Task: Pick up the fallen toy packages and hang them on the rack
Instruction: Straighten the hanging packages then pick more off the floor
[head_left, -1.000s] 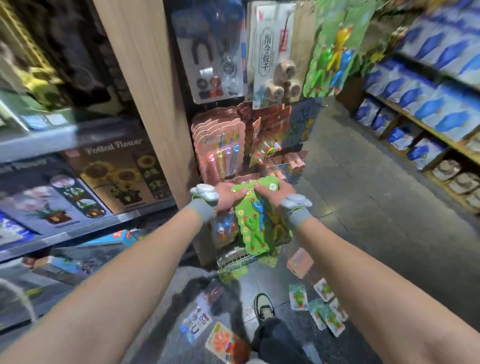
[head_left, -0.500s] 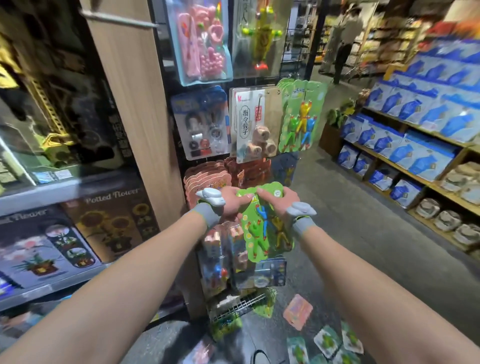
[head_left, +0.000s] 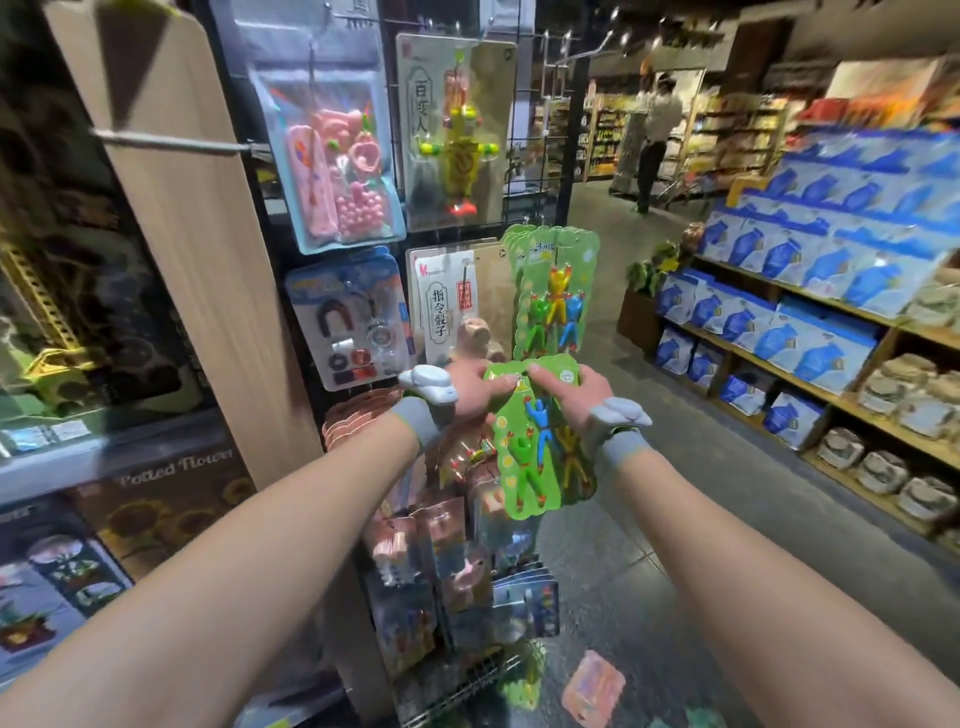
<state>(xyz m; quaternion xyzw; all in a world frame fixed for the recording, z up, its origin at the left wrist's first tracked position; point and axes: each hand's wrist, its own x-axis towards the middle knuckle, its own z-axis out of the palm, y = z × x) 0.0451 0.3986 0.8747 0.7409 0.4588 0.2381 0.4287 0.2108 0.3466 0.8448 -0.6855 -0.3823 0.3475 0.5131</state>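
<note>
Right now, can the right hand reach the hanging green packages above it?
Probably yes: the hanging green packages are just above the right hand, nothing between; it and the left hand pinch another green toy package.

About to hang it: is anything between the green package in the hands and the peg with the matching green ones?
Nothing visible blocks it. The green package, pinched at its top by the left hand and right hand, sits just below the hanging green stack. The stack's peg itself is too blurred to make out.

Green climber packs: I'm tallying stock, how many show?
2 plainly: a held pack pinched by left hand and right hand; a hung pack above it on the rack. More behind it are mostly hidden.
</note>
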